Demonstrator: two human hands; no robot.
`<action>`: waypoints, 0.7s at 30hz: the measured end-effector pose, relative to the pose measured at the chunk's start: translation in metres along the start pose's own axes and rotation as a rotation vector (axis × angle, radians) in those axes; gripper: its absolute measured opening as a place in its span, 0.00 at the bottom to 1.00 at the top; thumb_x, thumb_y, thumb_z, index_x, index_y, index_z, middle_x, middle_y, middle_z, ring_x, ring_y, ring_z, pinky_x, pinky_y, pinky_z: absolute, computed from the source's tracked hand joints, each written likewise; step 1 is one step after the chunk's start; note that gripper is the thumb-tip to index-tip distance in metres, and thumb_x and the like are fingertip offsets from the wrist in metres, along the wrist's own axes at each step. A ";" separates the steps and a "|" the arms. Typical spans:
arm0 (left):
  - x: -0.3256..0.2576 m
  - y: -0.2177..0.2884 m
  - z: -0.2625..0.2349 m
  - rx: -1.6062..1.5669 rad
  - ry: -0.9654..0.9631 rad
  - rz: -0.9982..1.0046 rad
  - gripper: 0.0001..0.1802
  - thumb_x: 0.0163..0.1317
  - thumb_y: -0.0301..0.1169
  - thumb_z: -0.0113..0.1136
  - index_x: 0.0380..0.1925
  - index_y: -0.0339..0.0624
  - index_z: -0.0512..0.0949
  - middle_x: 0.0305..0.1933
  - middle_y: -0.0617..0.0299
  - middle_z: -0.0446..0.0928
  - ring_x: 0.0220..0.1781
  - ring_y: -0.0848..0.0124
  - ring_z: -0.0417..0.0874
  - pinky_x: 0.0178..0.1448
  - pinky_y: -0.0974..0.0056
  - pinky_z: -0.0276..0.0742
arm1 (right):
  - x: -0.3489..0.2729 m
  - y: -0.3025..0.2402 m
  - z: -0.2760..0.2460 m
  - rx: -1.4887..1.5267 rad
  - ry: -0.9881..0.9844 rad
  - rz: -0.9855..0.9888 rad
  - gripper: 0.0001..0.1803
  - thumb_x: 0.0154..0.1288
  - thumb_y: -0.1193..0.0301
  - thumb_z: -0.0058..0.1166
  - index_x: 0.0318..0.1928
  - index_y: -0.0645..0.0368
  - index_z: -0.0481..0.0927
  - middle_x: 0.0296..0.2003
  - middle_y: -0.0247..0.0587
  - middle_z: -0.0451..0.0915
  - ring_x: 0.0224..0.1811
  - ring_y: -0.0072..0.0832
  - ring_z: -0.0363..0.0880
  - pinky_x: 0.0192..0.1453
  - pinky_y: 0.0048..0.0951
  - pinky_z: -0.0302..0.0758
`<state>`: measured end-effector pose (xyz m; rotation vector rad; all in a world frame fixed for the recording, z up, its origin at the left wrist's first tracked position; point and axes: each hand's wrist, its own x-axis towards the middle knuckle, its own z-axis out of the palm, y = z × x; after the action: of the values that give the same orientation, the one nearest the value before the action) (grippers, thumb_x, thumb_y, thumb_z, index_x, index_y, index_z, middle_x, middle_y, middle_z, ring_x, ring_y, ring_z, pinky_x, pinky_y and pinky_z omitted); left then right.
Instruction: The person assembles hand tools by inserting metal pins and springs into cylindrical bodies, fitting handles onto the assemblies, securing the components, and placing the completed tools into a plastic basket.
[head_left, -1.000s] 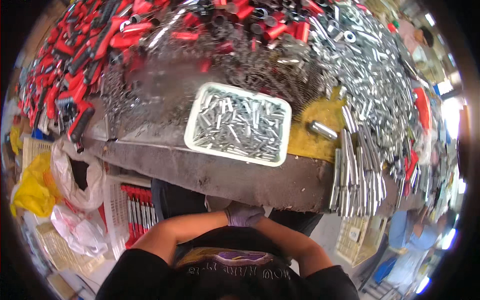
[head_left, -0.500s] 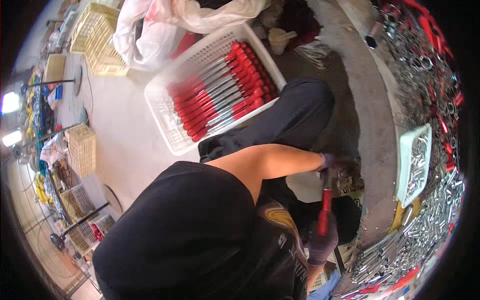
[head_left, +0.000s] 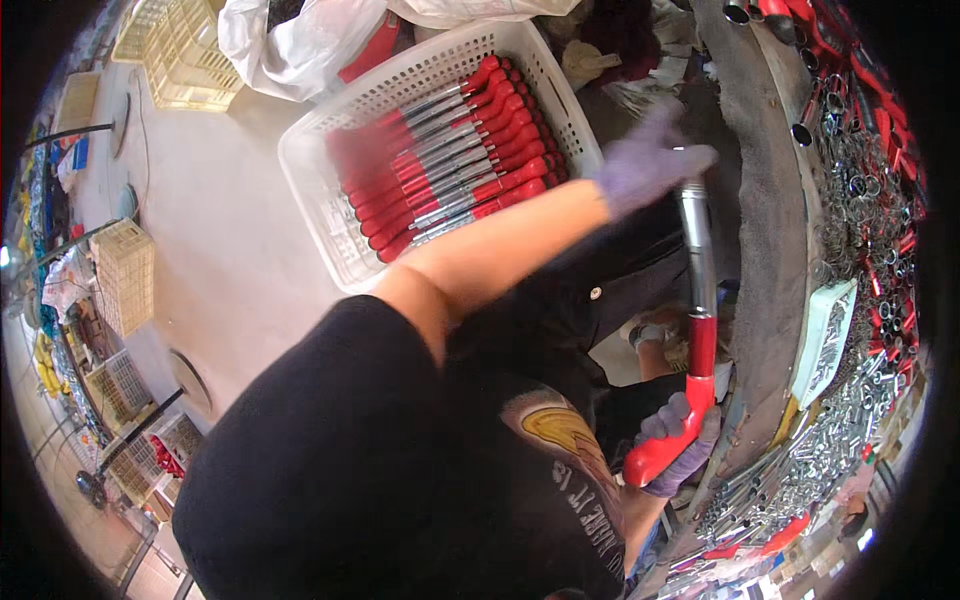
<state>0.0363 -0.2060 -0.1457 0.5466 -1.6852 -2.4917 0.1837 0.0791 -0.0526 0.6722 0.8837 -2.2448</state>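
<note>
Head view: pale floor [head_left: 230,225] opens out between nine and ten o'clock of the view's centre, a broad stretch running from the white perforated basket [head_left: 558,105] at twelve to the upright beige crate [head_left: 125,280] at nine. Further beige crates [head_left: 190,60] stand at ten, and a white sack [head_left: 290,50] at eleven overhangs the basket's far rim. Inside the basket, red-and-steel tools [head_left: 450,150] lie side by side below its top edge. From one round to four o'clock runs the dark cloth-covered bench edge [head_left: 775,200], which bounds the working space on that side. On the bench, a pale tray [head_left: 808,365] of small metal parts sits at three, with a heap of loose metal parts [head_left: 850,430] near four. One red-handled steel tool [head_left: 698,290] is at three o'clock, its tube pointing toward one, with a narrow gap between tube and bench edge. Right hand [head_left: 683,440], gloved, at four, is closed round the curved red grip, just beside the bench. Left hand [head_left: 650,165], gloved, at two, is blurred, thumb and fingers spread wide by the tube's upper end; contact cannot be determined. Its forearm passes across the basket's near corner.
</note>
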 end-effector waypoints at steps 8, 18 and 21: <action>-0.071 -0.004 -0.097 1.181 -0.852 0.400 0.29 0.57 0.36 0.61 0.58 0.40 0.66 0.49 0.50 0.73 0.48 0.55 0.76 0.50 0.58 0.74 | 0.101 0.049 0.107 -0.500 0.002 0.212 0.29 0.62 0.54 0.54 0.54 0.64 0.71 0.34 0.44 0.80 0.29 0.30 0.81 0.32 0.29 0.79; -0.025 -0.219 -0.274 1.394 -0.145 -0.122 0.40 0.57 0.40 0.57 0.69 0.50 0.52 0.68 0.44 0.58 0.68 0.46 0.60 0.70 0.54 0.57 | 0.059 0.041 0.048 -0.960 0.115 -0.224 0.23 0.66 0.62 0.52 0.55 0.65 0.71 0.38 0.45 0.80 0.35 0.29 0.80 0.39 0.28 0.77; -0.011 -0.217 -0.233 1.337 -0.101 -0.338 0.42 0.57 0.38 0.53 0.70 0.50 0.47 0.69 0.43 0.55 0.70 0.48 0.58 0.71 0.54 0.55 | 0.047 0.049 0.035 -0.966 0.176 -0.151 0.20 0.67 0.64 0.51 0.53 0.65 0.72 0.38 0.45 0.81 0.36 0.29 0.80 0.42 0.28 0.77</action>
<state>0.1530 -0.3236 -0.4180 0.7836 -3.3364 -1.1215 0.1784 0.0080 -0.0802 0.3347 1.9449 -1.5744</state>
